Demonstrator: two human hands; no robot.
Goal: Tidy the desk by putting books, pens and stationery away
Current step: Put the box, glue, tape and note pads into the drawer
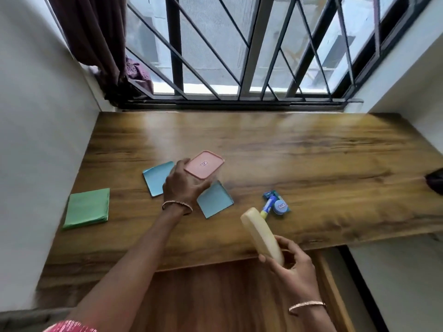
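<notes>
My left hand grips a clear box with a pink lid near the middle-left of the wooden desk. Two blue paper pads lie beside it: one to the left, partly under my hand, and one just in front of the box. A green pad lies near the left edge. My right hand holds a cream oblong case tilted over the desk's front edge. A blue glue tube and a small blue round item lie just beyond the case.
A barred window runs along the back of the desk, with a dark curtain at its left. White walls close in both sides. A dark object pokes in at the right edge. A wooden panel sits below the desk front.
</notes>
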